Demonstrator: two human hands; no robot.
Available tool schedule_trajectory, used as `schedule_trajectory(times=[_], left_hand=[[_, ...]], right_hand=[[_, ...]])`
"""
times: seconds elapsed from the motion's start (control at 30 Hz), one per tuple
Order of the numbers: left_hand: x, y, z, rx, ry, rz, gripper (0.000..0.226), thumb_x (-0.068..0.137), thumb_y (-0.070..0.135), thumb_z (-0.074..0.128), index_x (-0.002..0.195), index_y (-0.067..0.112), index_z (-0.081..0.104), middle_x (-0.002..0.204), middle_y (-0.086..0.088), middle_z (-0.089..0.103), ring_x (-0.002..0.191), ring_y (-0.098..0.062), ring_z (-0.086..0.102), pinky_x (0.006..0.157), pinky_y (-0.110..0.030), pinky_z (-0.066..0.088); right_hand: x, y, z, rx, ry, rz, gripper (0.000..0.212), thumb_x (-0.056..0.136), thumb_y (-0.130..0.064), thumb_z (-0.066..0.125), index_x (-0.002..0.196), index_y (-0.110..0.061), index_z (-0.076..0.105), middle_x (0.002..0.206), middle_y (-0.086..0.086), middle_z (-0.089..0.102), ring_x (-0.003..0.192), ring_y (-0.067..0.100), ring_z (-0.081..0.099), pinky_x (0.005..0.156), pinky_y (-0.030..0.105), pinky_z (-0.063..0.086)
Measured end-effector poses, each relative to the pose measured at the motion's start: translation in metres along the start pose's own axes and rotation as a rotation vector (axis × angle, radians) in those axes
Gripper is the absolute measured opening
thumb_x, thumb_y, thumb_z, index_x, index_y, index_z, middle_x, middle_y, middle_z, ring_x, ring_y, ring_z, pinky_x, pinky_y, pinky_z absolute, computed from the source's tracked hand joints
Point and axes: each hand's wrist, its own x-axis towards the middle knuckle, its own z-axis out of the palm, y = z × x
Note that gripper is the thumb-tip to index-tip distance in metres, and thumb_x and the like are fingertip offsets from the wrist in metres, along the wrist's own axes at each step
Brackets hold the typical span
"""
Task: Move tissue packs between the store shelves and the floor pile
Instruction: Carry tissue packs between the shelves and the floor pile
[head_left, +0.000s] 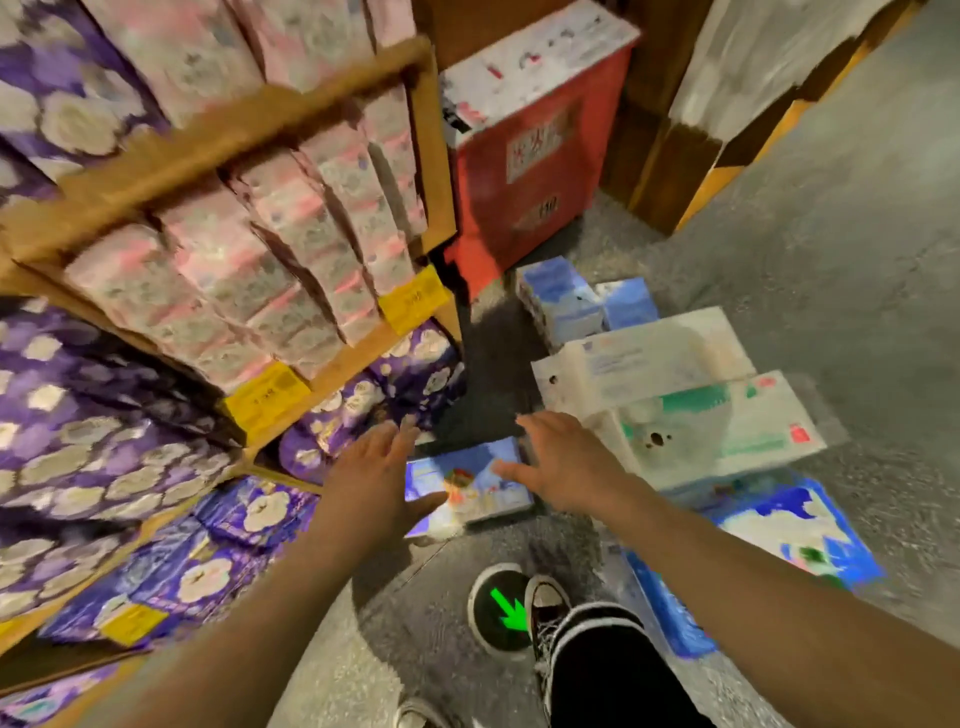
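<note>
While blur smears the whole view and no print on any pack can be read, both arms reach down toward the floor. The left hand and right hand flank a blue pack lying flat on the grey concrete, just in front of the lowest tier of the shelves. Fingers on both hands are straight and spread wide, nothing clasped. Each thumb points in over the pack's top, and whether either one touches it, I cannot tell. The left palm hides the pack's left end. Just to the right sits the pile: white-and-green packs overlapping a big blue pack, partly covered by the right forearm, with small blue packs behind. Pink packs and purple packs fill the shelves at left, cut off by the frame. A red box stands beyond. One black shoe overlaps a green arrow sticker.
</note>
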Motion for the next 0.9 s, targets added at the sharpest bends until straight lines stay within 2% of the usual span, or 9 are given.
schedule_trajectory(times=[0.17, 0.27, 0.33, 0.43, 0.6, 0.73, 0.8, 0.83, 0.9], left_hand=[[0.074, -0.064, 0.148, 0.005, -0.047, -0.019, 0.091, 0.08, 0.063, 0.073, 0.149, 0.011, 0.046, 0.151, -0.016, 0.047, 0.138, -0.037, 0.045, 0.114, -0.048, 0.039], [0.104, -0.099, 0.228, -0.036, -0.06, -0.067, 0.086, 0.075, 0.058, 0.08, 0.14, 0.007, 0.055, 0.133, -0.017, 0.058, 0.123, -0.039, 0.056, 0.103, -0.047, 0.047], [0.116, -0.116, 0.265, -0.031, -0.088, -0.095, 0.089, 0.082, 0.061, 0.072, 0.15, 0.013, 0.042, 0.147, -0.014, 0.047, 0.136, -0.035, 0.045, 0.111, -0.044, 0.037], [0.135, -0.139, 0.305, -0.037, -0.157, -0.151, 0.089, 0.09, 0.064, 0.06, 0.157, 0.019, 0.023, 0.161, -0.008, 0.028, 0.149, -0.027, 0.027, 0.119, -0.042, 0.026], [0.168, -0.165, 0.358, -0.117, -0.146, -0.259, 0.099, 0.086, 0.071, 0.059, 0.157, 0.014, 0.021, 0.161, -0.012, 0.029, 0.145, -0.032, 0.031, 0.116, -0.045, 0.033], [0.186, -0.183, 0.4, -0.345, -0.084, -0.46, 0.117, 0.071, 0.082, 0.063, 0.151, 0.003, 0.029, 0.145, -0.022, 0.045, 0.132, -0.04, 0.044, 0.105, -0.05, 0.043], [0.191, -0.187, 0.416, -0.509, -0.085, -0.604, 0.12, 0.067, 0.081, 0.068, 0.144, -0.004, 0.035, 0.136, -0.025, 0.053, 0.123, -0.042, 0.052, 0.098, -0.048, 0.048], [0.193, -0.19, 0.424, -0.595, -0.101, -0.674, 0.118, 0.066, 0.082, 0.069, 0.14, -0.006, 0.039, 0.132, -0.025, 0.057, 0.119, -0.042, 0.056, 0.095, -0.047, 0.05], [0.196, -0.192, 0.438, -0.747, -0.124, -0.769, 0.109, 0.064, 0.083, 0.07, 0.132, -0.001, 0.053, 0.126, -0.018, 0.064, 0.113, -0.037, 0.062, 0.092, -0.042, 0.052]], right_hand=[[0.109, 0.058, 0.107, 0.016, 0.022, 0.056, 0.087, 0.091, -0.069, 0.054, 0.155, -0.014, 0.03, 0.157, 0.009, 0.037, 0.141, 0.031, 0.036, 0.11, 0.044, 0.039], [0.162, 0.088, 0.169, 0.0, -0.023, 0.094, 0.076, 0.088, -0.07, 0.056, 0.138, -0.014, 0.046, 0.14, 0.011, 0.051, 0.126, 0.032, 0.048, 0.096, 0.041, 0.046], [0.189, 0.103, 0.203, -0.036, -0.041, 0.093, 0.071, 0.088, -0.068, 0.059, 0.133, -0.014, 0.049, 0.133, 0.012, 0.055, 0.122, 0.033, 0.051, 0.091, 0.04, 0.046], [0.218, 0.119, 0.24, -0.078, -0.088, 0.099, 0.079, 0.089, -0.066, 0.059, 0.145, -0.013, 0.042, 0.143, 0.014, 0.049, 0.129, 0.034, 0.048, 0.1, 0.041, 0.044], [0.252, 0.147, 0.283, -0.084, -0.108, 0.176, 0.088, 0.084, -0.072, 0.06, 0.143, -0.009, 0.044, 0.14, 0.016, 0.052, 0.124, 0.035, 0.052, 0.098, 0.041, 0.047], [0.289, 0.18, 0.316, 0.216, -0.133, 0.352, 0.097, 0.066, -0.082, 0.069, 0.127, -0.009, 0.052, 0.113, 0.004, 0.063, 0.1, 0.025, 0.066, 0.074, 0.031, 0.049], [0.308, 0.201, 0.335, 0.387, -0.124, 0.412, 0.108, 0.054, -0.087, 0.073, 0.12, -0.003, 0.057, 0.1, 0.004, 0.07, 0.087, 0.02, 0.069, 0.071, 0.032, 0.055], [0.312, 0.199, 0.337, 0.458, -0.121, 0.444, 0.104, 0.051, -0.087, 0.075, 0.112, -0.003, 0.064, 0.095, 0.005, 0.074, 0.084, 0.019, 0.07, 0.071, 0.033, 0.059], [0.31, 0.184, 0.336, 0.579, -0.119, 0.502, 0.051, 0.073, -0.061, 0.082, 0.077, -0.013, 0.063, 0.061, -0.006, 0.067, 0.057, 0.005, 0.063, 0.05, 0.019, 0.049]])
